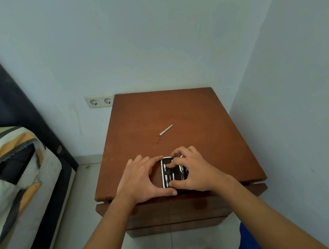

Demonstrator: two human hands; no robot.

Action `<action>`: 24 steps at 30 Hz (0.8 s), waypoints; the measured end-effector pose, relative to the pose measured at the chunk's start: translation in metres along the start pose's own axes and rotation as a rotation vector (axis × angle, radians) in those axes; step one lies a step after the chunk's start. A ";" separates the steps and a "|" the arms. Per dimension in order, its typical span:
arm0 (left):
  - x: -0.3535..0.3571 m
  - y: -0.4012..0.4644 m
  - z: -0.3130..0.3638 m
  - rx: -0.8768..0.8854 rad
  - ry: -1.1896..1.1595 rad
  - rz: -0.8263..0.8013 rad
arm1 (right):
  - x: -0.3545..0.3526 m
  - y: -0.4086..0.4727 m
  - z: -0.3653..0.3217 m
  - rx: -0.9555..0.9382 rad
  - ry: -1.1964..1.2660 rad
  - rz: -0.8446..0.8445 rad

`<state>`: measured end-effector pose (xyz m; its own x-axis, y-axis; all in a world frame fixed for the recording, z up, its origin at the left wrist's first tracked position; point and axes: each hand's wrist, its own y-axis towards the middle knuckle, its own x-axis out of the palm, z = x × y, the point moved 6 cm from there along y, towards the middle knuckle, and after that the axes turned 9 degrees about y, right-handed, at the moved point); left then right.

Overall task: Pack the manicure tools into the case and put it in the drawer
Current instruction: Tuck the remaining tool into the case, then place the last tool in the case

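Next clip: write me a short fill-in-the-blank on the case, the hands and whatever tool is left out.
The case lies ____, its tools showing. ____ hands touch it: the left hand and the right hand. Loose tools on the nightstand number ____: a nail file.
Missing words: open; both; one.

The left hand [142, 178] grips the open case [171, 173], with the forefinger at its far corner and the thumb at its near edge. From the opposite side the right hand [194, 169] curls over the case, with fingertips [168, 165] on the tools [166, 179] inside. Beyond the grip, well apart, a nail file [166, 129] lies on the nightstand [188, 110].
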<state>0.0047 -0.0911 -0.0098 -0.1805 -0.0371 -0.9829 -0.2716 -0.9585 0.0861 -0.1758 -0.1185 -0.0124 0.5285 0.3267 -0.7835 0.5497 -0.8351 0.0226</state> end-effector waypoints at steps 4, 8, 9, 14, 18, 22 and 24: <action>0.000 0.000 0.000 0.001 0.004 -0.003 | 0.000 -0.002 0.001 -0.001 0.022 -0.007; -0.001 0.000 0.001 -0.001 0.003 0.004 | -0.003 -0.001 0.003 0.020 0.063 -0.061; -0.001 0.000 0.000 -0.003 0.006 0.002 | -0.004 -0.001 0.003 0.024 0.070 -0.075; 0.001 0.000 -0.001 -0.001 0.010 -0.010 | -0.023 0.015 0.005 0.073 0.216 -0.018; 0.002 0.001 -0.001 -0.001 0.002 -0.011 | -0.039 0.061 0.017 0.103 0.161 0.179; 0.003 0.001 -0.003 -0.002 -0.008 -0.018 | -0.040 0.107 0.029 0.145 -0.004 0.219; 0.003 0.000 -0.003 -0.001 -0.006 -0.024 | -0.037 0.122 0.032 0.135 -0.078 0.172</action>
<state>0.0071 -0.0926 -0.0131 -0.1794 -0.0126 -0.9837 -0.2753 -0.9593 0.0625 -0.1491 -0.2463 -0.0001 0.5526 0.1435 -0.8210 0.3618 -0.9287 0.0812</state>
